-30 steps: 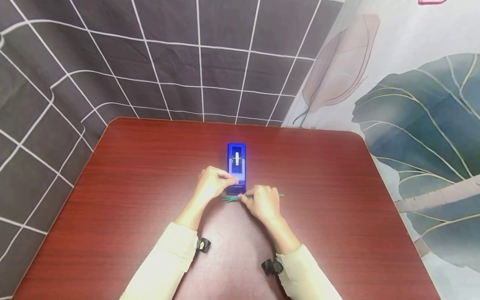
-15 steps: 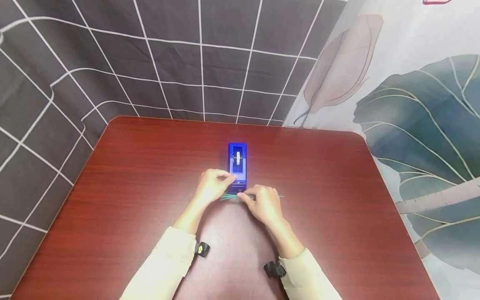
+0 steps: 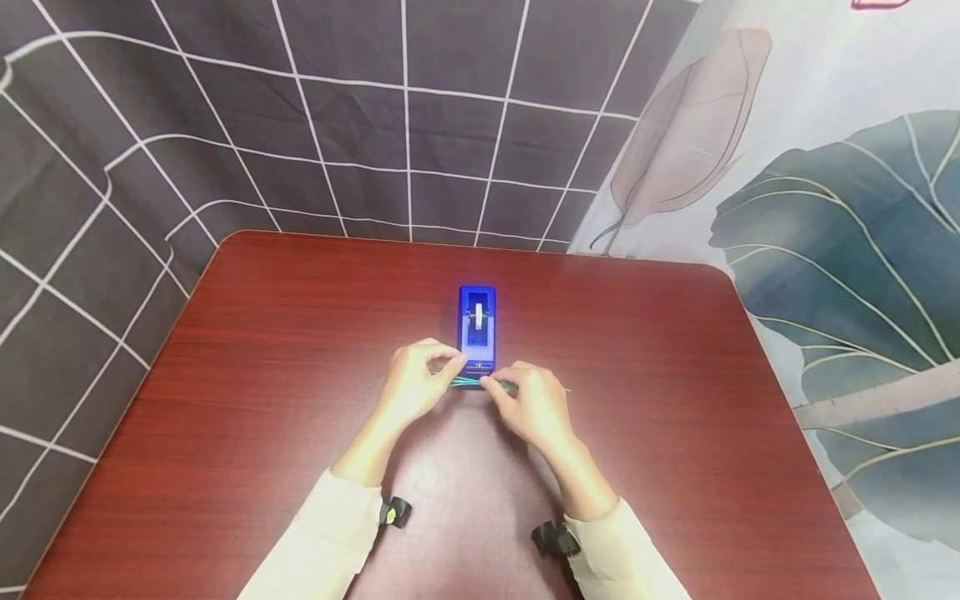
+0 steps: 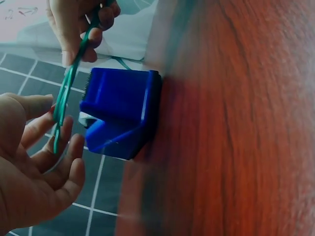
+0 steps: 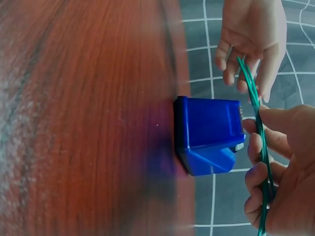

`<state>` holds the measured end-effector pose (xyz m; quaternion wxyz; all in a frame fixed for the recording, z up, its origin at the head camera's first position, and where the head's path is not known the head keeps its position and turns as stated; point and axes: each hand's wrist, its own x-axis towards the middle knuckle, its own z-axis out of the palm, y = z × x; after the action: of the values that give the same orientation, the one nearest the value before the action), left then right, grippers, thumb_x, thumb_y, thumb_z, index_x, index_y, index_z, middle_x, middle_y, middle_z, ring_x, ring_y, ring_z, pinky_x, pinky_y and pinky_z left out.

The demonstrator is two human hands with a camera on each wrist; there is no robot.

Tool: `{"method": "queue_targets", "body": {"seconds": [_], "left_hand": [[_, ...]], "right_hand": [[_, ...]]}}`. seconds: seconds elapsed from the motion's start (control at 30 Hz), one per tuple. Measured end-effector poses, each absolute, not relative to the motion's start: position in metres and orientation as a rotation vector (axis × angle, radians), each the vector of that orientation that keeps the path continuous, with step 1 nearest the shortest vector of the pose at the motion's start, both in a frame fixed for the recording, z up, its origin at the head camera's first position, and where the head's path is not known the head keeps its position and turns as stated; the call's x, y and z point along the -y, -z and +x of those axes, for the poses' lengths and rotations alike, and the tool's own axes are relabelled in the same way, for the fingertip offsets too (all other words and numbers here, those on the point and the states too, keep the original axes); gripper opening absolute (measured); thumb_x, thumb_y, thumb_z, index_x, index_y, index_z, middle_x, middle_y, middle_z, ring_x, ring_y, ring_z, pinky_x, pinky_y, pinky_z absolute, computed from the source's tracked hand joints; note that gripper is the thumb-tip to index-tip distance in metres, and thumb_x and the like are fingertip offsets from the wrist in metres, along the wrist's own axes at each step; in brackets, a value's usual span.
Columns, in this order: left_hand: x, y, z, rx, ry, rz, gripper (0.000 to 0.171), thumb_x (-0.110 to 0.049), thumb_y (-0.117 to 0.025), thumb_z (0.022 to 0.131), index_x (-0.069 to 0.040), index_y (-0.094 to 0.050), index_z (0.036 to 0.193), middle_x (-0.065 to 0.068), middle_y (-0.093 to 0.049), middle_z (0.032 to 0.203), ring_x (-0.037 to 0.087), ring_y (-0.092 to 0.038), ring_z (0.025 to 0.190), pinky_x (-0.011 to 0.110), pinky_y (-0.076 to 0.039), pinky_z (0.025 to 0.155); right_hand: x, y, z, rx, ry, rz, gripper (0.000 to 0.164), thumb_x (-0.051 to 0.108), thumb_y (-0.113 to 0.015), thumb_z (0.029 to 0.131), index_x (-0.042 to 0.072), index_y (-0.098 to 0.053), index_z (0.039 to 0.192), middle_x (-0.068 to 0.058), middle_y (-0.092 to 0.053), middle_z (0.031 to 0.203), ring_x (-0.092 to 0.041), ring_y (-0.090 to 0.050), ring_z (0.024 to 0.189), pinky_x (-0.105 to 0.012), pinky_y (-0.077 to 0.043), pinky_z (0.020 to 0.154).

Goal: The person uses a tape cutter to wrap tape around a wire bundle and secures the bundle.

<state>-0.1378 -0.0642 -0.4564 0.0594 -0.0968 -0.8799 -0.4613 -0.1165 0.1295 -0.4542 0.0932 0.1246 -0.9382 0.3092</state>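
Note:
A blue tape dispenser (image 3: 488, 346) with a narrow roll of tape (image 3: 478, 316) stands on the table, its toothed cutter facing me. Just in front of the cutter, my right hand (image 3: 534, 406) grips a bundle of thin green wires (image 5: 258, 115) between thumb and fingers. The wire ends point left towards my left hand (image 3: 412, 382). Thumb and index finger of that left hand meet beside the dispenser's front corner, with a small red piece (image 5: 260, 93) between them; its kind is unclear. The other left fingers are loosely bent behind the wire ends in the left wrist view.
A reddish-brown wooden table (image 3: 300, 317) carries the dispenser. Behind and to the left hangs a dark grey curtain (image 3: 360, 125) with white grid lines. A white leaf-patterned cloth (image 3: 825, 208) hangs on the right. Dark wrist cameras sit at both cuffs.
My left hand has shifted slightly left, away from the dispenser's middle. My right hand has brought the wires a little up and forward, so they now cross the dispenser's front end. The dispenser stays put.

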Motion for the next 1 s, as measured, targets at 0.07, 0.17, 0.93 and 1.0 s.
{"method": "queue_targets", "body": {"seconds": [0.07,0.17,0.93,1.0], "left_hand": [[0.065,0.454,-0.135,2.662,1.378,-0.348,0.015,-0.023,-0.074,0.092,-0.01,-0.08,0.098,0.001,-0.075,0.092,0.017,-0.068,0.08,0.039,-0.053,0.076],[0.066,0.452,-0.13,2.672,1.37,-0.404,0.012,-0.022,-0.075,0.092,-0.013,-0.081,0.096,-0.002,-0.074,0.091,0.015,-0.067,0.079,0.037,-0.053,0.075],[0.072,0.451,-0.116,2.618,1.535,-0.403,0.006,-0.01,-0.075,0.09,-0.008,-0.081,0.092,-0.003,-0.071,0.079,0.01,-0.062,0.072,0.031,-0.053,0.069],[0.072,0.451,-0.116,2.611,1.527,-0.4,0.006,-0.01,-0.076,0.09,-0.008,-0.081,0.092,-0.003,-0.071,0.079,0.01,-0.062,0.071,0.03,-0.052,0.068]], "right_hand": [[-0.129,0.451,-0.115,2.785,-0.924,0.367,0.014,0.028,-0.078,0.088,0.015,-0.082,0.089,0.004,-0.068,0.072,-0.013,-0.057,0.062,-0.037,-0.049,0.06],[-0.129,0.448,-0.114,2.783,-0.935,0.363,0.013,0.027,-0.078,0.088,0.015,-0.082,0.09,0.004,-0.068,0.073,-0.013,-0.058,0.063,-0.036,-0.048,0.06],[-0.132,0.437,-0.109,2.726,-1.107,0.498,0.013,0.012,-0.081,0.086,0.016,-0.069,0.088,0.003,-0.07,0.082,-0.011,-0.053,0.062,-0.032,-0.046,0.058],[-0.133,0.439,-0.11,2.703,-1.134,0.559,0.012,0.008,-0.08,0.086,0.016,-0.072,0.091,0.003,-0.072,0.087,-0.011,-0.056,0.067,-0.033,-0.048,0.062]]}}
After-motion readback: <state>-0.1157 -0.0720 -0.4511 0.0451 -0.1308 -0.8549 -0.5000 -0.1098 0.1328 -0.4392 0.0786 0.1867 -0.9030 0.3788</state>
